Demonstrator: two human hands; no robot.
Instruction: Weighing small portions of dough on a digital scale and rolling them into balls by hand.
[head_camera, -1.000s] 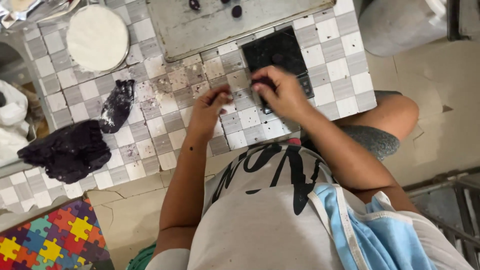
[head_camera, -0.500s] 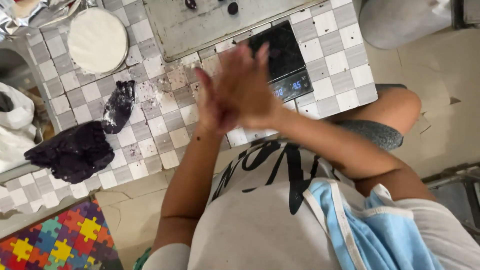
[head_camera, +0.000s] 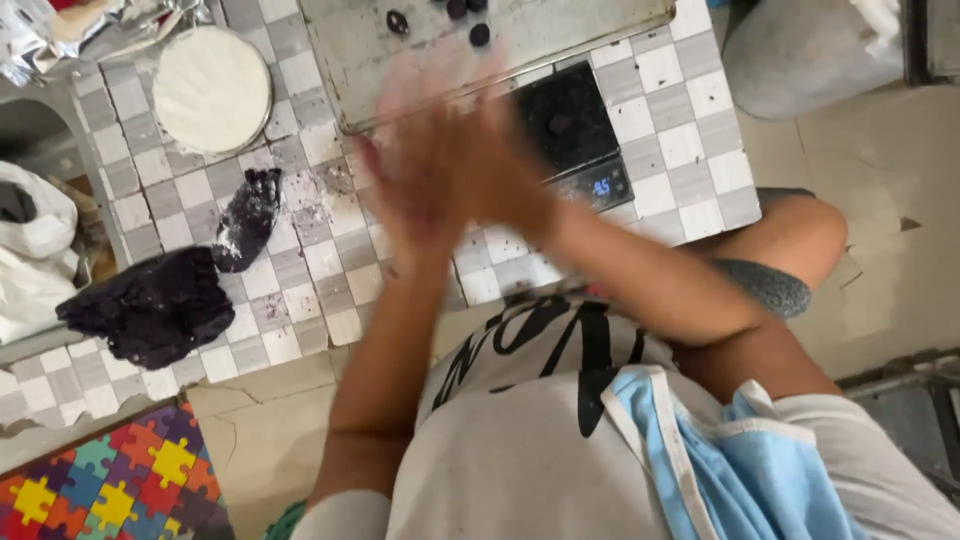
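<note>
Both hands are pressed palm to palm, left hand (head_camera: 415, 190) against right hand (head_camera: 490, 165), blurry, so can't tell if anything's between them. Black kitchen scale (head_camera: 570, 130) sits just right of them, metal tray (head_camera: 400, 60) just beyond, dark dough lump (head_camera: 150, 305) well off left.

Grey-and-white checked cloth (head_camera: 690, 110), black dough (head_camera: 155, 305), multicoloured puzzle-pattern mat (head_camera: 100, 480).
</note>
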